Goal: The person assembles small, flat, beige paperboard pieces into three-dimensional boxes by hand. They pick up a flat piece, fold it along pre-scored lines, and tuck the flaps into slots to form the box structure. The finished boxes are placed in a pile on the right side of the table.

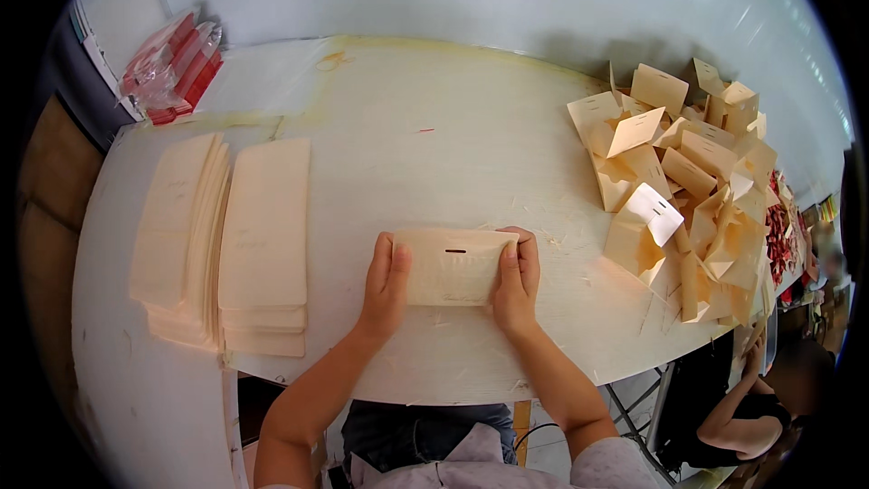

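While left hand point(386, 285) clasps the card point(453, 273), right hand point(517, 282) mirrors it.

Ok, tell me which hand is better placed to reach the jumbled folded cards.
The right hand, most likely: it holds the right end of the card, nearer the jumbled pile. The left hand is nearer the flat stacks.
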{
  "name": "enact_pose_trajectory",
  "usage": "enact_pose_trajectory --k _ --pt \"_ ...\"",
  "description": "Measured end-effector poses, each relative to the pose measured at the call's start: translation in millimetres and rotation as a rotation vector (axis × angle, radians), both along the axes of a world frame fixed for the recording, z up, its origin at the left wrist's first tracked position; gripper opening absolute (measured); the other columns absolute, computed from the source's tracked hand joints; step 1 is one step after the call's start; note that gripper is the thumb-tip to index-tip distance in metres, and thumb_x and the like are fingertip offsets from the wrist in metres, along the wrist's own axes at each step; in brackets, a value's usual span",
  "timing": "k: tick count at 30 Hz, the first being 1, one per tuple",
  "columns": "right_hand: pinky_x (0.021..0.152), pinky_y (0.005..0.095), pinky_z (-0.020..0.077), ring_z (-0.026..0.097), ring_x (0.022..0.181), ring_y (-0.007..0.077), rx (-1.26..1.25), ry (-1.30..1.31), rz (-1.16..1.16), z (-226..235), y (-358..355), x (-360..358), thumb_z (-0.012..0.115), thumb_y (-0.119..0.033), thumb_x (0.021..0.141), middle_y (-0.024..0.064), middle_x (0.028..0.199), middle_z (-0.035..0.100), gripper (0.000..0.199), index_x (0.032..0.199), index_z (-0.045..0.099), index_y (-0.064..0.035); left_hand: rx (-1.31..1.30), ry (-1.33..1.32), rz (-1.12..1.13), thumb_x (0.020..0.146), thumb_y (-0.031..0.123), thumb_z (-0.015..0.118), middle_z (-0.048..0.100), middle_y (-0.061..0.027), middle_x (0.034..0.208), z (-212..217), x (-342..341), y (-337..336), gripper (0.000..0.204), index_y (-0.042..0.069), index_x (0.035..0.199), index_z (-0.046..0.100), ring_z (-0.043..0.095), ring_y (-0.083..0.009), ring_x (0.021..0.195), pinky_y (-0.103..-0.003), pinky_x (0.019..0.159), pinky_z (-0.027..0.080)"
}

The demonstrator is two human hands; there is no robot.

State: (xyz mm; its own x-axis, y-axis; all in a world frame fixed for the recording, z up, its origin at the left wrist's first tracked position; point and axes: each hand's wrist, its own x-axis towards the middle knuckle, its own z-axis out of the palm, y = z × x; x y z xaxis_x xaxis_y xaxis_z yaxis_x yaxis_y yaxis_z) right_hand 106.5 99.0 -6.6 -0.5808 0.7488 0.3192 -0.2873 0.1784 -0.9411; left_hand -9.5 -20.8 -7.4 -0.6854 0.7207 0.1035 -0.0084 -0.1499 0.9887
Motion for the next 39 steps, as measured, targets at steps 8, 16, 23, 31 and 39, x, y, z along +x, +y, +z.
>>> enact_pose_trajectory --k 8,16,23,31,39 --pt "0.076 0.0218 0.0361 0.042 0.081 0.0069 -0.165 -0.109 0.036 9 -5 0 0.031 -0.024 0.096 0.0015 0.089 0.051 0.029 0.100 0.049 -0.0021 -0.038 -0.087 0.050 0.095 0.029 0.032 0.032 -0.0002 0.085 10 5 1 0.024 0.006 0.095 0.031 0.028 -0.0076 0.078 -0.022 0.072 0.029" --pt "0.073 0.0210 0.0358 0.041 0.079 0.0061 -0.114 -0.064 0.019 0 -9 -1 0.031 -0.023 0.096 0.0003 0.085 0.049 0.027 0.093 0.048 -0.0028 0.016 0.048 0.112 0.096 0.034 0.028 0.034 0.0014 0.076 -1 -1 3 0.029 0.007 0.087 0.036 0.031 -0.0071 0.071 -0.021 0.070 0.033" --pt "0.066 0.0197 0.0328 0.035 0.072 0.0051 -0.146 -0.065 -0.004 -2 -8 -2 0.032 -0.021 0.096 -0.0021 0.078 0.044 0.024 0.087 0.046 -0.0037 0.028 0.085 0.168 0.096 0.034 0.027 0.031 0.0018 0.074 17 4 6 0.031 0.008 0.085 0.038 0.030 -0.0073 0.069 -0.020 0.067 0.031" --pt "0.063 0.0173 0.0298 0.032 0.068 0.0036 -0.220 -0.026 0.017 -2 -9 -7 0.034 -0.022 0.095 -0.0053 0.074 0.040 0.022 0.085 0.045 -0.0052 0.014 0.093 0.217 0.096 0.028 0.028 0.027 0.0037 0.069 1 -5 4 0.028 0.006 0.084 0.039 0.025 -0.0055 0.064 -0.021 0.057 0.027" --pt "0.055 0.0195 0.0300 0.030 0.062 0.0034 -0.276 -0.041 -0.003 -11 -7 -6 0.035 -0.026 0.095 -0.0060 0.067 0.036 0.025 0.084 0.045 -0.0061 0.005 0.155 0.242 0.096 0.031 0.028 0.029 0.0030 0.068 2 -3 4 0.030 0.006 0.083 0.039 0.028 -0.0074 0.064 -0.023 0.058 0.029"
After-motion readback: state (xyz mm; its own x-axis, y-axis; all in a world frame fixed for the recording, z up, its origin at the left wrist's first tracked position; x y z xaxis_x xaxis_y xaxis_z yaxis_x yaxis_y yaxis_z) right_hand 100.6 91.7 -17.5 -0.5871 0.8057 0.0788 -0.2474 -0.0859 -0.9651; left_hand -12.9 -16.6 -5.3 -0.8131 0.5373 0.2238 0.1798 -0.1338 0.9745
